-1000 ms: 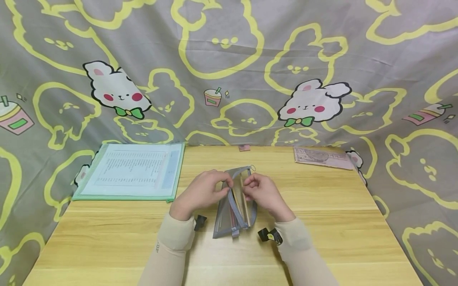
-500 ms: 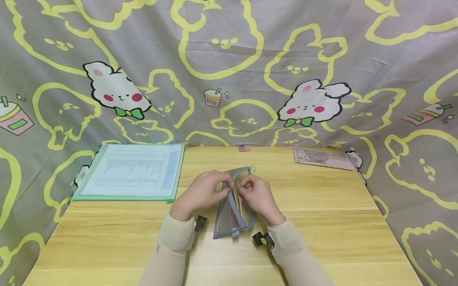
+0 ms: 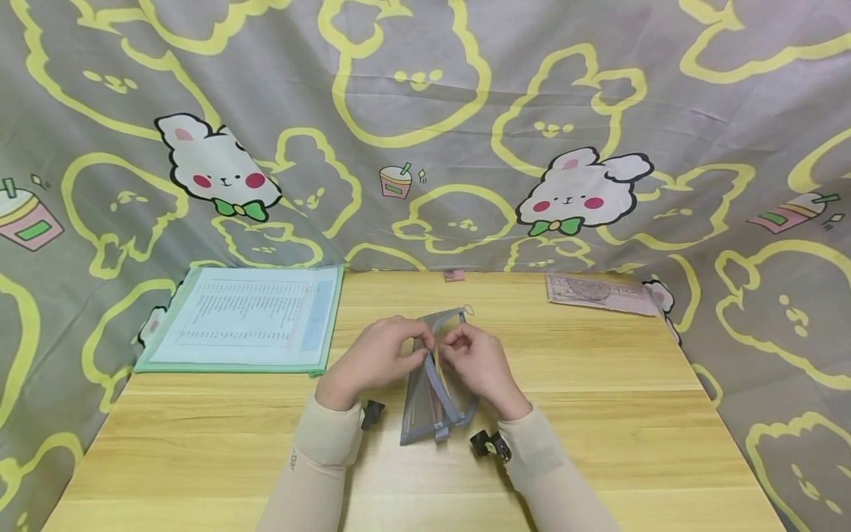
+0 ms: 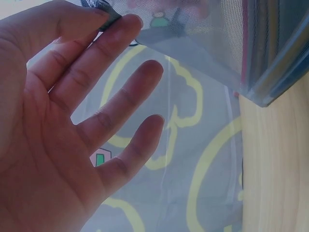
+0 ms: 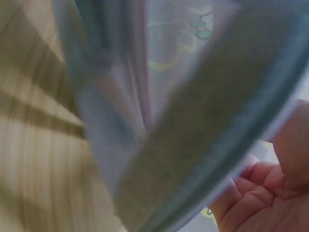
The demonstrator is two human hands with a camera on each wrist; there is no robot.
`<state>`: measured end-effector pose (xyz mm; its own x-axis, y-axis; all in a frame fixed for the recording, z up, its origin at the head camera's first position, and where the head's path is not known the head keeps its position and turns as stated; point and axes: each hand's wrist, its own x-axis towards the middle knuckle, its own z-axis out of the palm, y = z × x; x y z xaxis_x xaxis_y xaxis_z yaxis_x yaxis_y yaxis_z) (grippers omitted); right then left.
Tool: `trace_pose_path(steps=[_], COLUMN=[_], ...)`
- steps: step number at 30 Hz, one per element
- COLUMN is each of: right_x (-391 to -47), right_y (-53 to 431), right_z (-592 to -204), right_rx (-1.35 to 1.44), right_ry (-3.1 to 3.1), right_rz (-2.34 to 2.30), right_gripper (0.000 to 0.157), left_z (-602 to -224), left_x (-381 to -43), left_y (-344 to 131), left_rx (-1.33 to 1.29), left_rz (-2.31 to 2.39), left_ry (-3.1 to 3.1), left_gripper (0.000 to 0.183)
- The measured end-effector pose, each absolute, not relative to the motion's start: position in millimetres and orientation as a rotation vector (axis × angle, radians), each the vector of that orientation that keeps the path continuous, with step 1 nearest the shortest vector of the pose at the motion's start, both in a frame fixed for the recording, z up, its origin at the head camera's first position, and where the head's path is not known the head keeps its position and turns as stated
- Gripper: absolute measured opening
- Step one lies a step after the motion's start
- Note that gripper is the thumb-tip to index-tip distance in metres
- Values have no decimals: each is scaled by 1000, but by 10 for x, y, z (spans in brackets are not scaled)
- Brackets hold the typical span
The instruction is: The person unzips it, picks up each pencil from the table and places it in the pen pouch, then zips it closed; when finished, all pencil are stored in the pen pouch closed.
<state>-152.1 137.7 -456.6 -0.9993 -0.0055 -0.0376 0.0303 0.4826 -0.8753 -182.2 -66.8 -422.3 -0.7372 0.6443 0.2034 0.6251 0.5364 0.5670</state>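
Note:
A grey see-through mesh zip pouch [image 3: 419,410] stands in the middle of the table, its zip undone and the mouth gaping. Several thin stick-like items show through its mesh. My left hand [image 3: 382,358] pinches the left edge of the mouth between thumb and index finger; in the left wrist view its other fingers spread out loosely. Curled over the right rim, my right hand [image 3: 480,366] has its fingertips in the mouth, seemingly pinching a thin gold-coloured stick [image 3: 447,383]. The pouch's blurred rim [image 5: 207,140] hides those fingertips in the right wrist view.
A green-edged document folder [image 3: 239,318] with a printed sheet lies at the table's back left. A flat purplish printed paper piece [image 3: 601,293] lies at the back right. A patterned curtain [image 3: 459,133] hangs behind and at both sides; a tiny flag-like piece [image 3: 454,275] is at the back edge.
My right hand has shifted left toward the left rim, and the gold-coloured stick has moved left with it. The pouch's near end has slid slightly right. My left hand has stayed put.

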Motion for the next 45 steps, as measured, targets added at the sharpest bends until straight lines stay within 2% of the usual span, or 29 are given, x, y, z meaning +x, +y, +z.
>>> trace_pose_path(steps=[10, 18, 24, 33, 45], right_x=[-1545, -1645, -1718, -1760, -1713], right_y=[1472, 1855, 2127, 2191, 2393], right_z=[-4507, -4516, -4643, -4741, -4653], right_rx=[-20, 32, -16, -255, -283], right_ry=[2654, 2694, 2648, 2528, 2488], right_rz=[-1594, -1677, -1749, -1853, -1992], right_gripper=[7, 10, 25, 49, 51], left_z=[-4210, -4197, -4200, -4156, -4162], left_x=[-1821, -1819, -1818, -1794, -1795], left_y=[-662, -654, -651, -645, -670], left_rx=[1112, 1123, 1139, 1173, 1079], left_rz=[974, 962, 970, 1087, 1168], left_ry=[2728, 2733, 2731, 2616, 2550], left_gripper=[12, 10, 10, 10, 13])
